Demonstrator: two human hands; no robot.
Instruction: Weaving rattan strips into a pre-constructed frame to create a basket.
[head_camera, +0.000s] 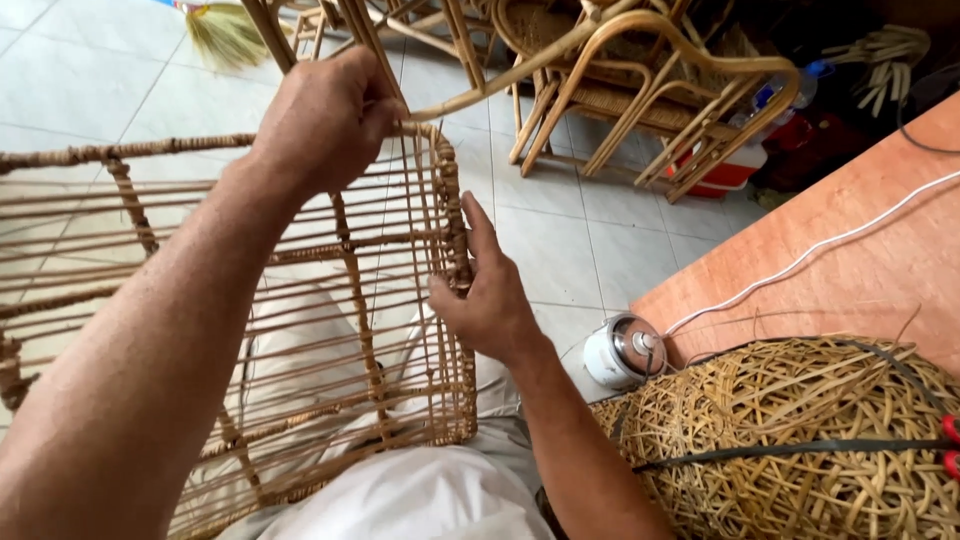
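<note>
Rattan frame (250, 300), an open lattice of thin canes bound to thicker wrapped rails, lies across the person's lap beneath both hands. Left hand (325, 120) is raised above the frame's top rail, the forearm running up from the lower left; its fingers are closed in a fist around thin cane strands (415, 200) that run straight down from the fist into the weave. Right hand (487, 295) sits lower and to the right of the left hand, forearm coming up from the bottom edge; the palm faces the frame's wrapped corner post (455, 215), the index finger extended upward along it and the thumb pressed against the post, so the hand grips the post loosely rather than closing fully. Just right of the right wrist, a small white cylindrical appliance (622, 350) with a metal top stands on the tiled floor (560, 250), a white cord (800, 260) leading from it across an orange-brown desk (850, 270). Below the desk edge, near the right forearm, rests a loosely woven wicker ball (800, 450). Beyond the left hand stand stacked bent-cane chairs (640, 90); a red-and-white container (725, 170) sits under them.
</note>
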